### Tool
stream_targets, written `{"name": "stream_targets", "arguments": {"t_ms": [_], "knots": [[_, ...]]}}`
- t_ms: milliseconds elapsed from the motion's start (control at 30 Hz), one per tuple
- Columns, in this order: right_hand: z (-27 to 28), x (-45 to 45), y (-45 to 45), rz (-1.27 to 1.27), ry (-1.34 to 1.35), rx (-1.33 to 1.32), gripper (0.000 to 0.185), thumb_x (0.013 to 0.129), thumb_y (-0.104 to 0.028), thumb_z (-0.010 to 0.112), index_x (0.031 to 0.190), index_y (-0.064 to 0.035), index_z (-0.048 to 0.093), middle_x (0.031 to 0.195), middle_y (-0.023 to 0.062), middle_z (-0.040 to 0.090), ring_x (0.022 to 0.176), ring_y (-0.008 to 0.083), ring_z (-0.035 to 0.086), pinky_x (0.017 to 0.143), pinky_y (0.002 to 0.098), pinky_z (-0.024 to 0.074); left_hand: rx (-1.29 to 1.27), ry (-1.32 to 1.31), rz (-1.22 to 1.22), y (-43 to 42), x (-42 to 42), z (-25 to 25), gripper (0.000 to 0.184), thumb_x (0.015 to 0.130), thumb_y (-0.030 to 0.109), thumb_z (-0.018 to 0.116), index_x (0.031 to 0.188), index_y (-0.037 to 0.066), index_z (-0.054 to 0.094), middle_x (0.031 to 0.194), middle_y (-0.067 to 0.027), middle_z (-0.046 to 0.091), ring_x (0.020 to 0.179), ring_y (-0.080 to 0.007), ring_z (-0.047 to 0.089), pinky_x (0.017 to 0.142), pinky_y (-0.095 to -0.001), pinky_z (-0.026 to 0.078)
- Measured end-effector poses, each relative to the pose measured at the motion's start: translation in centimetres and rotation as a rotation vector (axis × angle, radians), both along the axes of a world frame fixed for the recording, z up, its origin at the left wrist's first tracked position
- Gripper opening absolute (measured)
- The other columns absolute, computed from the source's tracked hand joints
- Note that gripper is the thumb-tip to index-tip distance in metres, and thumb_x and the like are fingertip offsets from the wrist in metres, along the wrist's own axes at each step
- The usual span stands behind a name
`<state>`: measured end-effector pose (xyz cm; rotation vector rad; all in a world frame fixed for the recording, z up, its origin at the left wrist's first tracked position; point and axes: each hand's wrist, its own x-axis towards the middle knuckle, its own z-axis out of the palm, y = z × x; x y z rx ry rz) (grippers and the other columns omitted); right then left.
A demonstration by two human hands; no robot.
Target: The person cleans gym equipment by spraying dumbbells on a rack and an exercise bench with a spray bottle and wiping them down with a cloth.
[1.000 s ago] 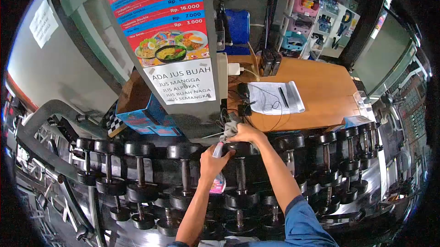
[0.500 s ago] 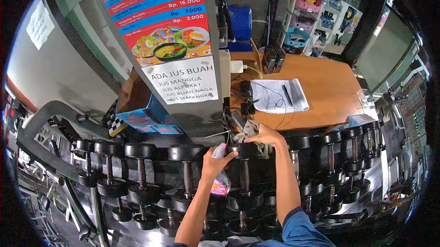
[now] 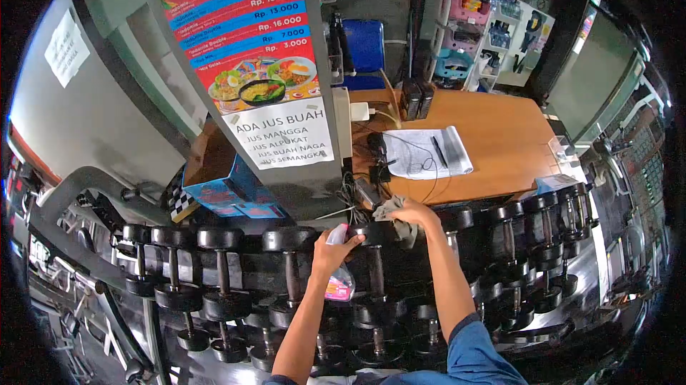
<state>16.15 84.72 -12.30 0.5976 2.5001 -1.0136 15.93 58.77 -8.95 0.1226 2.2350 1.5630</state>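
Note:
My left hand (image 3: 333,250) is wrapped round the neck of a spray bottle (image 3: 340,286), whose clear body with a pink label hangs below the fingers. Its thumb points toward the black head of a dumbbell (image 3: 373,233); whether it touches is unclear. In my right hand (image 3: 416,215) a grey-green cloth (image 3: 391,208) is bunched, lying over the back right side of that same dumbbell head. Part of the cloth dangles below the palm. The fingertips are partly hidden by the hand and cloth.
Dumbbells (image 3: 223,270) fill the rack on both sides in rows. Behind it, cables (image 3: 349,195) lie beside a wooden desk (image 3: 500,142) with an open notebook (image 3: 421,152) and pen. A pillar bears a menu poster (image 3: 243,35); a blue box (image 3: 239,185) stands left.
The head view has shifted slightly, so the surroundings sit lower and a little to the left. My right hand and the cloth have slid slightly right across the dumbbell head. My left hand keeps its hold.

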Motion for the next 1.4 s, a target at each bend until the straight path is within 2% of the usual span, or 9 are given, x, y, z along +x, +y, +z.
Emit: {"name": "stream_targets", "arguments": {"t_ms": [300, 367, 467, 567, 600, 633, 800, 1033, 1400], "knots": [[4.0, 8.8, -6.6, -0.717, 0.375, -0.378, 0.035, 0.08, -0.03, 0.074, 0.095, -0.0003, 0.066, 0.082, 0.0071, 0.067, 0.068, 0.012, 0.058, 0.064, 0.0323, 0.0452, -0.047, 0.102, -0.023, -0.2, -0.7, -2.1, 0.072, 0.065, 0.05, 0.084, 0.107, -0.005, 0.064, 0.081, -0.0125, 0.065, 0.056, -0.0132, 0.061, 0.051, -0.029, 0.049], [2.6, 10.1, -8.9, -0.681, 0.738, -0.585, 0.032, 0.078, -0.028, 0.077, 0.089, -0.0007, 0.064, 0.083, 0.008, 0.068, 0.071, 0.0131, 0.061, 0.068, 0.0323, 0.0478, -0.093, 0.096, 0.022, 0.1, 0.0, -0.9, 0.062, 0.065, 0.048, 0.084, 0.093, -0.005, 0.066, 0.071, -0.0116, 0.066, 0.057, -0.0152, 0.063, 0.053, -0.0314, 0.05], [3.7, 11.7, -12.9, -0.54, 0.744, -0.315, 0.033, 0.075, -0.026, 0.078, 0.09, -0.0001, 0.064, 0.084, 0.0131, 0.068, 0.074, 0.0213, 0.065, 0.07, 0.034, 0.0507, -0.262, 0.159, 0.041, 0.1, 0.0, 0.0, 0.057, 0.066, 0.049, 0.083, 0.083, -0.002, 0.065, 0.071, -0.0138, 0.068, 0.061, -0.0252, 0.067, 0.058, -0.0368, 0.052], [1.1, 12.6, -16.7, -0.311, 0.481, 0.043, 0.039, 0.072, -0.033, 0.077, 0.094, -0.0022, 0.066, 0.086, 0.0176, 0.069, 0.084, 0.0375, 0.066, 0.07, 0.0432, 0.0528, -0.288, 0.36, 0.015, 0.3, 1.4, 2.6, 0.051, 0.072, 0.039, 0.08, 0.099, -0.003, 0.067, 0.068, -0.0141, 0.066, 0.059, -0.0193, 0.066, 0.062, -0.0346, 0.051], [0.9, 12.8, -17.4, -0.268, 0.565, 0.029, 0.045, 0.074, -0.033, 0.075, 0.106, -0.0039, 0.061, 0.087, 0.0186, 0.068, 0.082, 0.0388, 0.066, 0.068, 0.0444, 0.0526, -0.359, 0.537, 0.018, 0.1, 1.8, 2.8, 0.05, 0.072, 0.035, 0.08, 0.105, 0.0, 0.067, 0.07, -0.0139, 0.067, 0.063, -0.0259, 0.067, 0.066, -0.0351, 0.051], [0.7, 12.9, -17.9, -0.221, 0.65, 0.016, 0.053, 0.076, -0.033, 0.074, 0.117, -0.0057, 0.056, 0.089, 0.0195, 0.068, 0.08, 0.0401, 0.065, 0.067, 0.0456, 0.0523, -0.347, 0.705, 0.073, -0.1, 2.5, 2.9, 0.04, 0.07, 0.034, 0.078, 0.084, -0.001, 0.065, 0.082, -0.0203, 0.065, 0.079, -0.0381, 0.064, 0.067, -0.0444, 0.05], [0.8, 13.4, -16.8, -0.274, 0.838, -0.235, 0.044, 0.077, -0.024, 0.074, 0.111, -0.0021, 0.058, 0.092, 0.0171, 0.068, 0.08, 0.0312, 0.068, 0.07, 0.0385, 0.0524, -0.234, 0.538, 0.049, -2.9, 6.2, 6.6, 0.028, 0.076, 0.027, 0.073, 0.081, 0.001, 0.062, 0.07, -0.0184, 0.062, 0.068, -0.0379, 0.063, 0.059, -0.041, 0.048], [1.9, 13.7, -17.1, -0.476, 0.999, -0.509, 0.016, 0.086, -0.009, 0.068, 0.085, -0.0052, 0.052, 0.084, -0.0023, 0.058, 0.076, 0.0079, 0.053, 0.068, 0.0236, 0.0441, 0.066, 0.401, -0.007, -5.2, 10.2, 9.1, 0.023, 0.088, 0.024, 0.067, 0.088, 0.001, 0.064, 0.06, -0.0013, 0.057, 0.047, -0.007, 0.054, 0.044, -0.0252, 0.041], [2.0, 17.2, -15.9, -0.637, 0.938, -1.075, 0.032, 0.09, -0.019, 0.066, 0.117, -0.0018, 0.061, 0.115, 0.0043, 0.062, 0.103, 0.0129, 0.058, 0.088, 0.029, 0.0458, 0.192, 0.114, -0.049, -8.2, 17.9, 7.4, 0.024, 0.087, 0.022, 0.069, 0.089, -0.002, 0.065, 0.062, -0.0019, 0.059, 0.047, -0.0077, 0.055, 0.043, -0.024, 0.044]]}}
